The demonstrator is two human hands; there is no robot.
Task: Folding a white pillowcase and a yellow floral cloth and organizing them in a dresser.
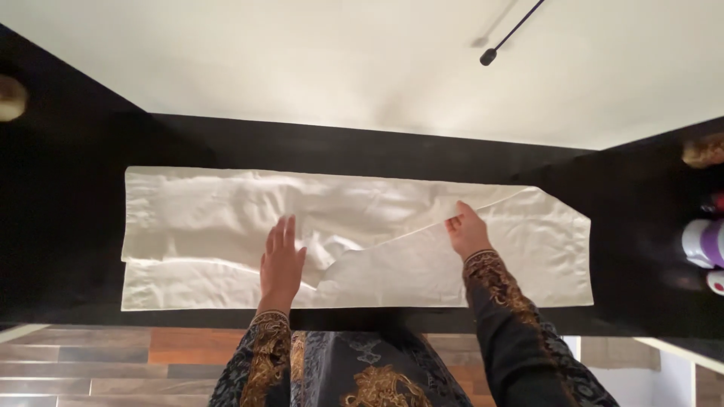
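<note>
My left hand [281, 260] lies flat, fingers spread, pressing a long white cloth [211, 226] stretched across the black surface [68, 226], while my right hand [466, 230] pinches the cloth's folded edge just right of centre.

The white and purple container [705, 243] at the right runs past the picture's edge, so its shape stays unclear. A blurred round thing [10, 98] at the left edge is cut off too. The left hand [280, 264] covers part of the white cloth [196, 226], and the right hand's [467, 232] fingertips vanish under a lifted fold.
</note>
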